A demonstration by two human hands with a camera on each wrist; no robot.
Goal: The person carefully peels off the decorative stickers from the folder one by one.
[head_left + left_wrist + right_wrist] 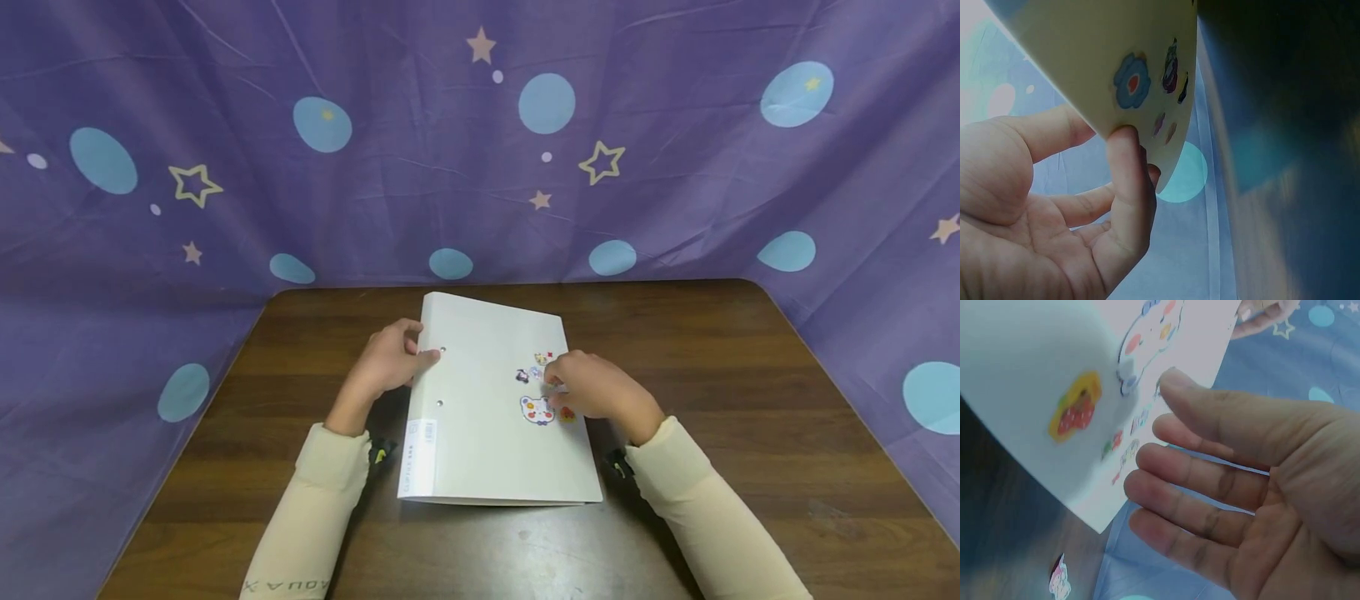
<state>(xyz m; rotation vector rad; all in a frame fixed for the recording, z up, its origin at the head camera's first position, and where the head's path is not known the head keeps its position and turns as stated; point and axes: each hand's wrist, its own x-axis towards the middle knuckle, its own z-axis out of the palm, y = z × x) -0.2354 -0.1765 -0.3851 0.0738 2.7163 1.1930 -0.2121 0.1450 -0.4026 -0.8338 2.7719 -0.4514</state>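
A pale file folder lies slanted on the table, its cover carrying several stickers, among them a white bear face. My left hand pinches the folder's spine edge, thumb on the cover. In the left wrist view its fingers lie against the folder's other face, where a blue flower sticker shows. Over the cover's right part hovers my right hand, thumb and fingers loosely bent and apart around the small stickers. The right wrist view shows a strawberry sticker beside those fingertips.
A brown wooden table extends around the folder. Behind it hangs a purple curtain with stars and blue dots. In the right wrist view a small pink sticker shows against the table, off the folder.
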